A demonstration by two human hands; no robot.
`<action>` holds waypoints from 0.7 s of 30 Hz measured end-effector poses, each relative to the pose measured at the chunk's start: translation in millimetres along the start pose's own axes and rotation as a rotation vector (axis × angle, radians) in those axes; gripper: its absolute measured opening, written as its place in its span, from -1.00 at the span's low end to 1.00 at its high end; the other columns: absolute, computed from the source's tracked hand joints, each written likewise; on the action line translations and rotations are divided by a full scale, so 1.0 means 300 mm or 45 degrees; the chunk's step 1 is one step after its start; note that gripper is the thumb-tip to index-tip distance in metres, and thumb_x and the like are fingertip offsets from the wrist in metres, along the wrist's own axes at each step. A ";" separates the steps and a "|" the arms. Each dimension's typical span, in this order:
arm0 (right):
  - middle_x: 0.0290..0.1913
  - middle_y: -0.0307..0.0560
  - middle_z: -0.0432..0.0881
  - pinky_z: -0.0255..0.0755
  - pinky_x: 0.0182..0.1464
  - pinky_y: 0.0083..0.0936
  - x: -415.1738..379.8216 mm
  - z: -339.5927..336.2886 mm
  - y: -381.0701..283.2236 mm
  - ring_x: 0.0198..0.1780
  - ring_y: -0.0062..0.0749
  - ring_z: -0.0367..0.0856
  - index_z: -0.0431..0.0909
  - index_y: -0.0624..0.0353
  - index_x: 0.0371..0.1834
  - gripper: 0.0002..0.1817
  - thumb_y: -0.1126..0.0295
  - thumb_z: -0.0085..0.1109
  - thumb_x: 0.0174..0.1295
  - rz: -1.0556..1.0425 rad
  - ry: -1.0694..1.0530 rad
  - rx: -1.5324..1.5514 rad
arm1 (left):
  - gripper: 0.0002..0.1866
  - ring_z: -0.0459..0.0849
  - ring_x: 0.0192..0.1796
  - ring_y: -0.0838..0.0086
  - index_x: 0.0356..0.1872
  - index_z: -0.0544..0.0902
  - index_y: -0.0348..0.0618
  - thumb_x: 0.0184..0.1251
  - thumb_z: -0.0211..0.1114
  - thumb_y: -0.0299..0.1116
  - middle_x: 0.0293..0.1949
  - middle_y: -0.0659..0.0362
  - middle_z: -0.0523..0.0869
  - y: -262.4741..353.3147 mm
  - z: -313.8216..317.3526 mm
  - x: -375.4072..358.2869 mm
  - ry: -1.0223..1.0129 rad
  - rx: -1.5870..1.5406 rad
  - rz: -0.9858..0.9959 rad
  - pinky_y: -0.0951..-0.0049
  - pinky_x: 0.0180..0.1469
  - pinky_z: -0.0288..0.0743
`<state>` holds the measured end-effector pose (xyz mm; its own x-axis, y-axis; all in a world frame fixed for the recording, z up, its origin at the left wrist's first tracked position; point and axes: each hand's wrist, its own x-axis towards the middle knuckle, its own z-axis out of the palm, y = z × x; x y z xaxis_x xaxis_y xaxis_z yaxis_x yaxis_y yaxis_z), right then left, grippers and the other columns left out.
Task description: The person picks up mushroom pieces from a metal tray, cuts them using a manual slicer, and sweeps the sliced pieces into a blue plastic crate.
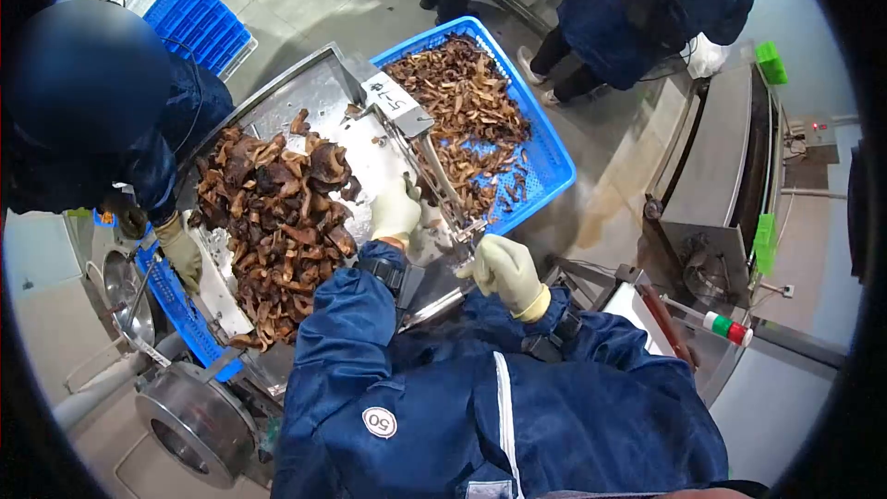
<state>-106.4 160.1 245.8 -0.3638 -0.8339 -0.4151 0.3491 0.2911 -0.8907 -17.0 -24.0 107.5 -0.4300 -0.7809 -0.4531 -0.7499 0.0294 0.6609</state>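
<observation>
My left hand (395,211), in a cream glove, rests on the steel tray beside a long metal cutter arm (430,162). Its fingers are bent together, with a dark bit at their tips too small to name. My right hand (506,275), also gloved, is closed around the near end of the cutter arm, its handle mostly hidden by the glove. Left of my left hand lies a big heap of dark brown pieces that look like mushrooms (277,222). Beyond the cutter, a blue crate (560,159) holds thinner brown slices (462,92).
Across the tray at left, a co-worker's gloved hand (180,254) is beside the heap, above another blue crate (185,310). Two more people stand at the back. Stacked blue crates (189,14) stand at upper left, a steel machine (711,176) at right.
</observation>
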 end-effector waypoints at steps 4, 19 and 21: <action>-0.66 -0.27 0.39 0.55 -0.22 -0.54 0.004 -0.100 0.301 -0.60 -0.61 0.38 0.43 0.18 -0.53 -0.56 0.23 -0.15 0.55 -0.223 -0.140 -0.061 | -0.80 0.70 -0.15 -0.11 -0.18 0.65 -0.19 0.28 0.32 -0.31 -0.23 -0.15 0.72 -0.090 0.072 0.024 0.258 -0.015 0.357 0.05 -0.07 0.56; -0.63 -0.25 0.42 0.59 0.02 -0.38 0.011 -0.076 0.218 -0.59 -0.58 0.42 0.39 0.18 -0.49 -0.61 0.26 -0.12 0.55 -0.133 -0.143 0.036 | -0.79 0.69 -0.48 0.35 -0.18 0.70 -0.22 0.38 0.33 -0.28 -0.46 0.07 0.72 -0.073 0.020 0.006 0.029 -0.174 0.187 0.34 -0.34 0.57; -0.59 -0.23 0.49 0.56 -0.10 -0.44 -0.003 -0.116 0.330 -0.52 -0.55 0.48 0.45 0.23 -0.44 -0.58 0.20 -0.14 0.57 -0.023 -0.110 -0.075 | -0.79 0.65 -0.55 0.55 -0.06 0.69 -0.21 0.46 0.26 -0.32 -0.45 0.16 0.72 -0.116 0.051 0.039 -0.030 -0.104 0.253 0.49 -0.47 0.53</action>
<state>-101.6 205.9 151.5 -0.2926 -0.8759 -0.3837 0.2905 0.3009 -0.9083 -3.7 -24.5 70.0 -0.5776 -0.7502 -0.3220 -0.6064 0.1302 0.7845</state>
